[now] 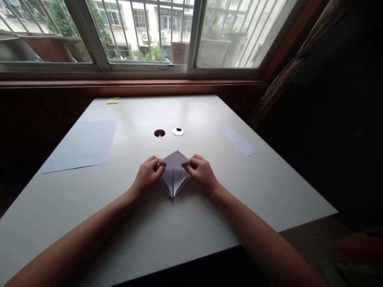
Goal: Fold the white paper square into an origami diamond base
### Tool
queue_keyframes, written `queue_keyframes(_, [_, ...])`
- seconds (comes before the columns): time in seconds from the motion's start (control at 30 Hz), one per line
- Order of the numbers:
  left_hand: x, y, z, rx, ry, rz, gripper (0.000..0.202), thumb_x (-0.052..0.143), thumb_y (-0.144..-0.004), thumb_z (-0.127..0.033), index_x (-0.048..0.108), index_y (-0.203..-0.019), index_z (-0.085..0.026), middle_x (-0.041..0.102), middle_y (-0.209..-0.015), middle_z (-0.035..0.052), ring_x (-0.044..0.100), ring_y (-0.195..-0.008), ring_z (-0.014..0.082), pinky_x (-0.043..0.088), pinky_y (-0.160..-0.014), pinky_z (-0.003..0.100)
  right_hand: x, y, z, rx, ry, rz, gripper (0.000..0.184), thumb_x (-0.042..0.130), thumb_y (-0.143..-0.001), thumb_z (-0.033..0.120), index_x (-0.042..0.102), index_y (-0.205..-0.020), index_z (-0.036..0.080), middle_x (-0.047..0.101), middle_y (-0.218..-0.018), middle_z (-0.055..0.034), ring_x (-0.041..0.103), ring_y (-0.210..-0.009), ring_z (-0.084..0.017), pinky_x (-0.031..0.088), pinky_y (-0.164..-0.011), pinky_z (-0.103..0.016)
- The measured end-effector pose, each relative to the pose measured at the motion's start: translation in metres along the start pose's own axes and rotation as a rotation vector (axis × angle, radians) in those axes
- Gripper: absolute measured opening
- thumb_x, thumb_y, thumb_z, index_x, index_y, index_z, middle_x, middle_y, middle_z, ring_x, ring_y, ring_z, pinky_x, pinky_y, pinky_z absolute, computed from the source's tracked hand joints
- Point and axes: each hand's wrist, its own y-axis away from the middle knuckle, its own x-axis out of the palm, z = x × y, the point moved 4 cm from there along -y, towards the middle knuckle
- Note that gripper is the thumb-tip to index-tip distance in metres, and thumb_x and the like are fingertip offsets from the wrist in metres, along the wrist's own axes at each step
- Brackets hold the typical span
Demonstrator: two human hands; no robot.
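A folded sheet of white paper, shaped like a diamond with a centre slit in its lower half, is held between my two hands. My left hand pinches its left corner, thumb on top. At the opposite corner my right hand grips the paper the same way. The lower tip points toward me and the upper tip toward the window. My fingers under the paper are partly hidden. Whether the paper touches the table beneath, I cannot tell.
On the white table, a stack of paper sheets lies left and a paper strip right. Toward the back are a yellow sticky note, a round cable hole and its cover. A barred window stands behind.
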Motion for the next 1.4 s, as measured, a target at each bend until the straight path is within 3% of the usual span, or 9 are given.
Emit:
queue_keyframes(0.13, [-0.003,0.000,0.001,-0.057,0.049,0.021,0.035,0.045,-0.097,-0.046,0.065,-0.087,-0.018,0.063,-0.085,0.0020,0.058,-0.079,0.0166,0.042,-0.070,0.025,0.000,-0.001,-0.002,0.040,-0.005,0.013,0.021,0.064,-0.090,0.033,0.068,-0.076,0.019,0.054,-0.076,0.0005,0.052,-0.066,-0.012,0.040,-0.063,-0.026])
queue_keyframes(0.3, [-0.007,0.000,0.011,-0.112,0.105,0.154,0.052,0.037,-0.098,-0.055,0.061,-0.072,-0.017,0.054,-0.063,-0.0006,0.052,-0.062,0.0143,0.039,-0.059,0.025,-0.002,-0.002,-0.007,0.054,0.013,0.084,0.036,0.058,-0.094,0.042,0.064,-0.067,0.019,0.054,-0.077,-0.0007,0.054,-0.069,-0.013,0.040,-0.065,-0.027])
queue_keyframes(0.43, [-0.010,-0.001,0.021,-0.139,0.315,0.337,0.052,0.037,-0.098,-0.055,0.070,-0.103,-0.015,0.066,-0.073,0.0035,0.057,-0.066,0.0153,0.046,-0.064,0.026,-0.004,-0.002,-0.010,0.046,0.034,0.110,0.044,0.054,-0.095,0.048,0.061,-0.063,0.019,0.054,-0.077,-0.0015,0.053,-0.069,-0.014,0.040,-0.065,-0.028])
queue_keyframes(0.53, [-0.014,-0.002,0.027,-0.141,0.390,0.418,0.044,0.051,-0.094,-0.052,0.069,-0.113,-0.016,0.071,-0.088,0.0069,0.063,-0.076,0.0168,0.052,-0.072,0.028,-0.005,-0.002,-0.012,0.039,0.024,0.114,0.045,0.052,-0.096,0.049,0.060,-0.063,0.019,0.054,-0.077,-0.0018,0.053,-0.069,-0.014,0.041,-0.065,-0.028])
queue_keyframes(0.63, [-0.016,-0.003,0.028,-0.112,0.394,0.434,0.040,0.059,-0.091,-0.049,0.070,-0.113,-0.018,0.072,-0.098,0.0078,0.065,-0.080,0.0170,0.053,-0.075,0.029,-0.004,-0.002,-0.012,0.029,0.020,0.113,0.044,0.052,-0.096,0.048,0.060,-0.065,0.019,0.054,-0.076,-0.0017,0.053,-0.068,-0.014,0.040,-0.064,-0.028])
queue_keyframes(0.83, [-0.013,-0.005,0.026,-0.049,0.330,0.399,0.038,0.061,-0.090,-0.047,0.072,-0.111,-0.018,0.070,-0.094,0.0081,0.063,-0.079,0.0170,0.053,-0.074,0.028,-0.002,-0.002,-0.007,0.006,0.030,0.096,0.039,0.053,-0.097,0.044,0.058,-0.067,0.019,0.052,-0.073,-0.0007,0.052,-0.068,-0.014,0.038,-0.063,-0.027])
queue_keyframes(1.17, [-0.014,-0.006,0.028,0.092,0.364,0.489,0.032,0.062,-0.090,-0.046,0.074,-0.102,-0.019,0.067,-0.108,0.0109,0.065,-0.098,0.0227,0.052,-0.083,0.030,-0.003,0.001,-0.004,-0.039,0.051,0.084,0.040,0.050,-0.098,0.044,0.056,-0.066,0.019,0.052,-0.072,-0.0014,0.052,-0.068,-0.015,0.039,-0.063,-0.028])
queue_keyframes(1.4, [-0.008,-0.004,0.023,0.120,0.299,0.501,0.031,0.066,-0.087,-0.046,0.073,-0.092,-0.016,0.067,-0.095,0.0094,0.066,-0.086,0.0205,0.053,-0.074,0.028,-0.001,0.003,0.003,-0.095,0.056,0.089,0.034,0.051,-0.098,0.040,0.060,-0.072,0.020,0.056,-0.076,-0.0024,0.053,-0.070,-0.015,0.040,-0.065,-0.028])
